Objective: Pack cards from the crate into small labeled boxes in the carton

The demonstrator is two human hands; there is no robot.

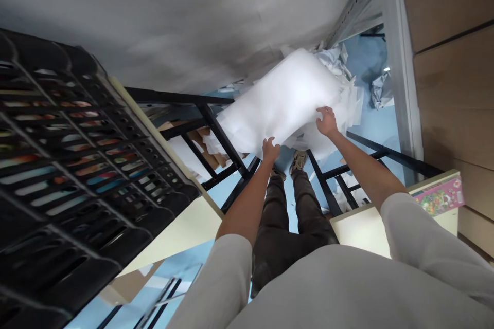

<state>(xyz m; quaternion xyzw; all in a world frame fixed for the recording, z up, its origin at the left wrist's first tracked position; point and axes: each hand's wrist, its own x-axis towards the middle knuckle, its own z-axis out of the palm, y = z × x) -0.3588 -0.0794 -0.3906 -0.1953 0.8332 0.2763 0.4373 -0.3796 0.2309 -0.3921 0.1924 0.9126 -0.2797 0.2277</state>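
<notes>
A large white sheet (285,92), thin and smooth like packing foam or paper, spreads in front of me over a heap of other white sheets. My left hand (270,149) is at its near edge, fingers curled in a pinch. On the right edge, my right hand (327,121) grips the sheet with bent fingers. The near side sags slightly between my two hands. Parts of the fingertips are hidden, and the exact material cannot be made out.
A black plastic crate (77,164) with colourful items stands at left on a pale tabletop (181,231). Black metal table legs (224,139) flank me. Brown cartons (455,77) are stacked at right behind a grey post (405,61). A pink printed box (440,197) lies at right.
</notes>
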